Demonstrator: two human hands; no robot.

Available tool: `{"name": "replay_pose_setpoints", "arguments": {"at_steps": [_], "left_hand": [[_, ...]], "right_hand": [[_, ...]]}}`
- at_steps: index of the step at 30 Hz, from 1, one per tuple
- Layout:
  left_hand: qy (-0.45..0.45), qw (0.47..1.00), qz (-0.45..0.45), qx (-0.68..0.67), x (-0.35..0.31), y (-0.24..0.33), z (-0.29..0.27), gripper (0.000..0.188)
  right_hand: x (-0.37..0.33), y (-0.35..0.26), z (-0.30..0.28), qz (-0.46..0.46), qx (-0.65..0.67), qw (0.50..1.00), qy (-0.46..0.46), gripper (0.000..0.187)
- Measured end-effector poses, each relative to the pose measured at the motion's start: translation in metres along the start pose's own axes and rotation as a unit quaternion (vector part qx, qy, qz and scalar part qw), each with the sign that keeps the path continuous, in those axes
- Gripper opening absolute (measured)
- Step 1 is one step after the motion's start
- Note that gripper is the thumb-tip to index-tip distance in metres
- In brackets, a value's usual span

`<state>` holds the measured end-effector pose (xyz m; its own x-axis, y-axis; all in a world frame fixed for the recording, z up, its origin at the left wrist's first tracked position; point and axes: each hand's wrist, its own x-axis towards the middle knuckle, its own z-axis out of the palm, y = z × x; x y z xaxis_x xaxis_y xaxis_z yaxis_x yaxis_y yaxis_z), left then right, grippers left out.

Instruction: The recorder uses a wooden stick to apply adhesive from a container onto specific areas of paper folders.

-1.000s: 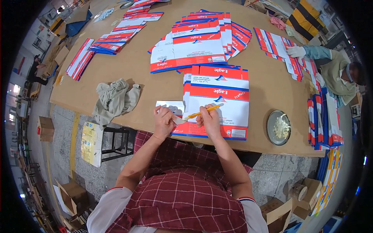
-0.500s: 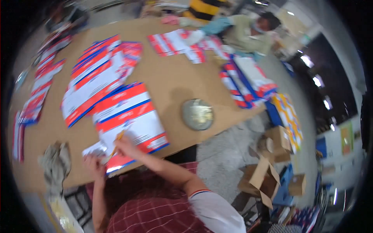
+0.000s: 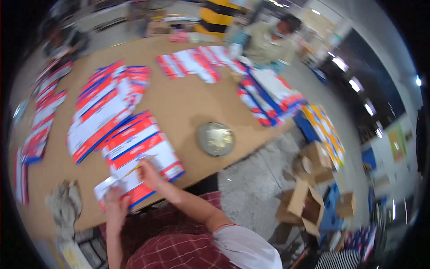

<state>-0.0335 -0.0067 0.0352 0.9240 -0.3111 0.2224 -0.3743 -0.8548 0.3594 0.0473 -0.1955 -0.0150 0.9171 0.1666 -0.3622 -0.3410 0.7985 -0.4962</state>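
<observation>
A stack of red, white and blue printed sheets (image 3: 168, 154) lies at the table's near edge in front of me. My left hand (image 3: 117, 201) is at the stack's near-left corner, its blurred fingers closed on the edge of the top printed sheet beside a white flap (image 3: 105, 184). Above the middle of the stack, my right hand (image 3: 150, 175) is closed around a thin yellow stick (image 3: 133, 171), like a pencil or a brush handle. Its tip points down-left toward the left hand; what kind of tip it has is too blurred to tell. A round grey bowl (image 3: 216, 139) with shiny yellowish contents stands to the right.
More printed sheets (image 3: 96, 112) fan out farther left. A crumpled grey cloth (image 3: 64, 204) lies at the near-left corner. Across the table a masked person (image 3: 266, 42) stands by other sheets (image 3: 268, 96). Open cardboard boxes (image 3: 302, 206) stand on the floor to the right.
My right hand has drawn rightward, away from the left hand, and the stick lies flatter. The person across has pulled back an outstretched arm. The whole view has shifted a little.
</observation>
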Motion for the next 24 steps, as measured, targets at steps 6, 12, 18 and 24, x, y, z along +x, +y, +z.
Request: {"name": "replay_pose_setpoints", "arguments": {"at_steps": [6, 12, 18, 24], "left_hand": [[-0.148, 0.989, 0.004, 0.013, 0.023, 0.019, 0.013, 0.076], [-0.121, 0.992, 0.010, 0.041, 0.024, 0.009, 0.007, 0.080], [0.058, 0.994, -0.049, -0.084, 0.096, -0.075, -0.001, 0.074], [0.047, 0.984, -0.059, 0.162, 0.154, -0.146, -0.007, 0.064]], "right_hand": [[-0.010, -0.034, -0.004, -0.019, 0.020, 1.000, -0.010, 0.013], [0.008, -0.041, 0.004, 0.018, 0.045, 0.998, -0.044, 0.010], [-0.004, -0.045, 0.010, -0.009, 0.068, 0.997, -0.020, 0.012], [-0.007, -0.041, 0.003, 0.002, 0.065, 0.998, -0.011, 0.013]]}}
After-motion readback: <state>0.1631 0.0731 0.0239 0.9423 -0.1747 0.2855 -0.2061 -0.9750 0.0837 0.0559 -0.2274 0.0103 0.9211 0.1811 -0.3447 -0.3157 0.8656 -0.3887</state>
